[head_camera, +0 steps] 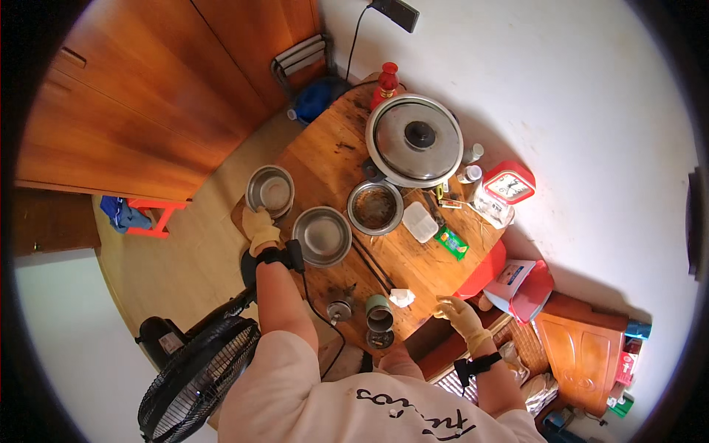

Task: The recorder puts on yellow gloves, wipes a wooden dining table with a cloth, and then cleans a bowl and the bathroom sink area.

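Note:
My left hand (259,224), in a pale yellow glove, grips the near rim of a steel bowl (270,188) at the table's left edge. Beside it sits a wider steel bowl (322,236). A steel pot (375,208) with brown residue inside stands close to a large lidded steel pot (419,135). My right hand (458,318), gloved too, is off the table's near right edge with its fingers apart and nothing in it. A pair of dark chopsticks (374,263) points to a crumpled white tissue (402,297). Nearer me are a green cup (379,311) and a small metal burner (339,311).
A white plastic box (420,222), a green packet (451,243) and a red alarm clock (509,183) occupy the table's right side. At its back corner is a red oil lamp (389,80). A black fan (199,382) stands left of me; a bin (520,288) is beyond the right edge.

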`<state>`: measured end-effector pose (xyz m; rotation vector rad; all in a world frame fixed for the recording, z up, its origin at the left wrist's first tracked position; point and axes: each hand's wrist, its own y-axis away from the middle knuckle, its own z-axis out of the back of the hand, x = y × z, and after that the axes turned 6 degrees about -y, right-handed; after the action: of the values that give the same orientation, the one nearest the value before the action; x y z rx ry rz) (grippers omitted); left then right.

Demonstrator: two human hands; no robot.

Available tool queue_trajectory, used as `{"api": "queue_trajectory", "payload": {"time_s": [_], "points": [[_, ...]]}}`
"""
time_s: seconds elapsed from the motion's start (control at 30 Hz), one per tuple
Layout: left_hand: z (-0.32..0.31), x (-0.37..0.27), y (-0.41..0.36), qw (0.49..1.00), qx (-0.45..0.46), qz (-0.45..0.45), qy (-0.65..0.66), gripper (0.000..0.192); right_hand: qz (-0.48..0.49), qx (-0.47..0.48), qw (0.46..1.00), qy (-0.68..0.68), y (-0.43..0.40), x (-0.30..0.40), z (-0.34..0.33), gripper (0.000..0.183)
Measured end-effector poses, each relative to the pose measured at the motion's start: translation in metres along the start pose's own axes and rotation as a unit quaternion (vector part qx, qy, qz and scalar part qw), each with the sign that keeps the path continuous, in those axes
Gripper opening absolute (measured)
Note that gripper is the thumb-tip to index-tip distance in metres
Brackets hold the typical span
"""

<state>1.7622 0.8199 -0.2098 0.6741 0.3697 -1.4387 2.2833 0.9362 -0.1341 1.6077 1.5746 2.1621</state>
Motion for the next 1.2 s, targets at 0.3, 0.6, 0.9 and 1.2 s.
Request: {"api": "queue_trajectory", "payload": {"time_s": [0.3,0.6,0.9,1.2], "points": [[-0.006,0.023,0.000,0.998,0.012,0.062,0.012,0.029,0.048,-0.034,0.997,0.042,-0.068,-0.001,-0.005,0.032],[-0.024,0.077,-0.029,0.998,0.058,0.019,-0.005,0.034,0.073,-0.184,0.961,0.193,-0.224,0.073,-0.083,0.046],[0.027,0.013,0.038,0.985,0.011,0.089,0.150,0.017,0.077,-0.251,0.902,0.343,-0.207,0.124,-0.114,0.051],[0.057,-0.028,0.107,0.968,0.247,-0.040,0.026,0.021,0.084,-0.219,0.909,0.344,-0.240,0.106,-0.109,0.037]]}}
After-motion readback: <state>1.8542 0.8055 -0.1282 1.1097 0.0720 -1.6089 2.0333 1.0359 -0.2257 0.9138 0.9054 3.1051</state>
